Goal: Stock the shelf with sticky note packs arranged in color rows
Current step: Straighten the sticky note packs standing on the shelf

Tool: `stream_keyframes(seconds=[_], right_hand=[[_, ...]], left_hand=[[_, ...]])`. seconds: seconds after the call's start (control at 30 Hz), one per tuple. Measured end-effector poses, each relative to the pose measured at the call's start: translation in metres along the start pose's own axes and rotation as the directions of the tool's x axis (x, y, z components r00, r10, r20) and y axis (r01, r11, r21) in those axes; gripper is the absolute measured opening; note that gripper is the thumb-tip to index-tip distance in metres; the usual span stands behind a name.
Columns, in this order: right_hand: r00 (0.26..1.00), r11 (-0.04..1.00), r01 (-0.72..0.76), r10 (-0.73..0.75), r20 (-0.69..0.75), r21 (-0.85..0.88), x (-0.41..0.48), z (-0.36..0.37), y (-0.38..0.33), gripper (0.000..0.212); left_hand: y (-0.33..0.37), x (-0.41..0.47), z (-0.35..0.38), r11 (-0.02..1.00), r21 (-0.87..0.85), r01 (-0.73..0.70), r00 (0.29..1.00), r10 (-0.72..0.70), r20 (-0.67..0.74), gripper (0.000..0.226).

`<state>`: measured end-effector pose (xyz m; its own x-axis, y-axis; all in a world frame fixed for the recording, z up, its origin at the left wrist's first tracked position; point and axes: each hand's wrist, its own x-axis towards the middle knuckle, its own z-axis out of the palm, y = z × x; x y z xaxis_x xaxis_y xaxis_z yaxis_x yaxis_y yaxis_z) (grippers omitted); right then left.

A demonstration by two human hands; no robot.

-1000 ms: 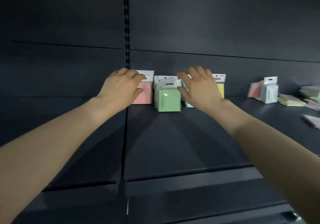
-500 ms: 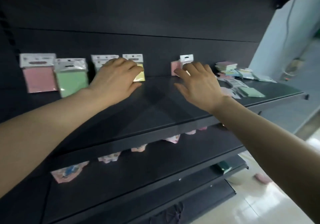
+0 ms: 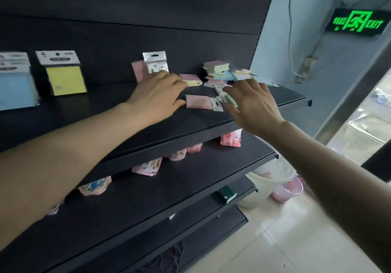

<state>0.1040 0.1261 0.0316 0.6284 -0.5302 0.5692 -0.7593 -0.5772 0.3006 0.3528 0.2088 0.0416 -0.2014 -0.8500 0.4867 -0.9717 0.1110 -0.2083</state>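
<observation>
Presently, the dark top shelf (image 3: pixel 127 112) carries all the sticky note stock. Standing upright at its left against the back panel are a blue pack (image 3: pixel 17 82) and, just beside it, a yellow pack (image 3: pixel 64 75). A loose heap of mixed packs (image 3: pixel 224 73) lies at the shelf's right end. The left hand (image 3: pixel 157 95) reaches over the shelf, fingers extended and loose, grasping nothing; its fingertips sit just beside a flat pink pack (image 3: pixel 197 102) lying on the shelf. The right hand (image 3: pixel 251 105) is spread open, palm down, over a flat green pack, mostly hidden beneath it; contact cannot be confirmed. Behind the left hand, a pink pack and a white-backed pack (image 3: pixel 155 61) lean on the back panel.
</observation>
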Motion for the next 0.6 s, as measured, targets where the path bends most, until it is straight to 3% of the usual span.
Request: stream_keyframes(seconds=[0.4, 0.6], right_hand=[[0.992, 0.994, -0.104, 0.101, 0.076, 0.034, 0.030, 0.067, 0.098, 0.039], [0.985, 0.990, -0.143, 0.140, 0.102, 0.018, 0.064, 0.111, 0.156, 0.041]], left_hand=[[0.022, 0.136, 0.073, 0.998, -0.012, -0.054, 0.994, 0.055, 0.089, 0.048], [0.020, 0.224, 0.125, 0.998, -0.070, 0.005, 0.983, 0.008, 0.183, 0.043]])
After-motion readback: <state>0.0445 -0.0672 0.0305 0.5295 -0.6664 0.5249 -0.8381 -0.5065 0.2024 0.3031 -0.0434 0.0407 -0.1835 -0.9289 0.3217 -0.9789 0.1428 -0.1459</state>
